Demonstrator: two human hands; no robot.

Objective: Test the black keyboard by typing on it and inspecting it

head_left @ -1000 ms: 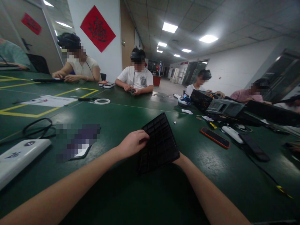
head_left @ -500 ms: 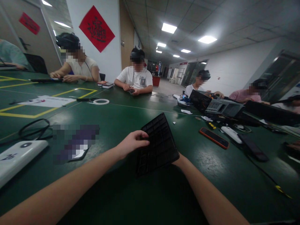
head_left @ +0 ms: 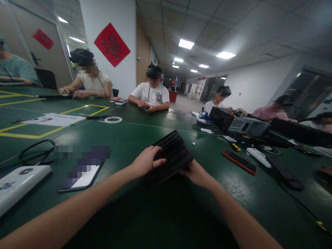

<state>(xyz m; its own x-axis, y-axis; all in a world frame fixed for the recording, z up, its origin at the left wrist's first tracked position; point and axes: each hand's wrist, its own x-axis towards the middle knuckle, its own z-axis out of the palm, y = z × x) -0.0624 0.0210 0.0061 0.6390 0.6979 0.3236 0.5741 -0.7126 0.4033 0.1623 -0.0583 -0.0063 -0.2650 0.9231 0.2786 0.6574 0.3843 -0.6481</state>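
Observation:
A black flat tray (head_left: pixel 172 154) with a grid of shallow compartments is held tilted above the table. My left hand (head_left: pixel 148 159) is at its left side, thumb and fingers lying over the gridded face. On the right edge, my right hand (head_left: pixel 191 170) grips the tray, with its fingers partly hidden behind and beneath it. The tray's underside is out of sight, and its lower edge is dark and hard to make out.
On the green table (head_left: pixel 135 138) lie a dark blurred-out folder (head_left: pixel 88 176), a white device (head_left: pixel 26 183) and a tape ring (head_left: pixel 113 119). To the right are an orange-edged phone (head_left: pixel 240 161) and an opened computer case (head_left: pixel 238 124). Several people sit around the table.
The tray has turned and tipped flatter, its top edge lower. My right hand shows more beside its right edge. The whole view has shifted slightly.

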